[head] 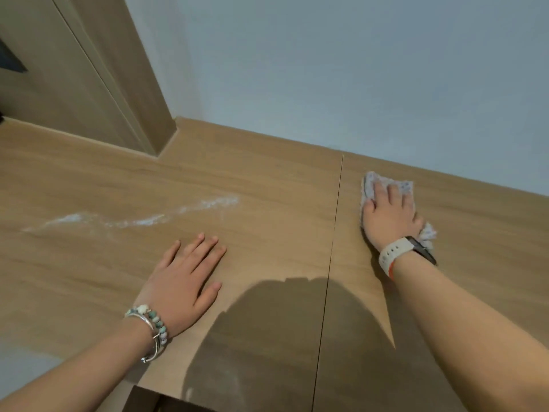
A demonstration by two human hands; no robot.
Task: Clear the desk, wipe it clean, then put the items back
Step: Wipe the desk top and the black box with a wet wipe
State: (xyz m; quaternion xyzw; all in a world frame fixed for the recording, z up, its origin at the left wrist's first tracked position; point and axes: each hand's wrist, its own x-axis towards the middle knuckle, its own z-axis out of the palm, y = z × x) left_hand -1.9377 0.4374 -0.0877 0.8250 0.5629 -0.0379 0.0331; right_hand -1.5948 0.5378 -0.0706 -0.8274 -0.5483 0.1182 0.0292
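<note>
The wooden desk [267,185] fills the lower half of the view. A light grey cloth [404,187] lies on its right part, close to the wall. My right hand [386,215] presses flat on the cloth with straight fingers; a watch is on that wrist. Flat on the desk nearer the front lies my left hand [184,278], fingers spread, holding nothing, with bracelets on the wrist. A whitish streak of dust [142,218] runs across the left part of the desk, beyond my left hand.
A pale wall [341,69] rises behind the desk. A tall wooden cabinet side [98,72] stands on the desk at the back left. A thin seam [334,242] splits the desktop in two. My shadow falls on the front middle.
</note>
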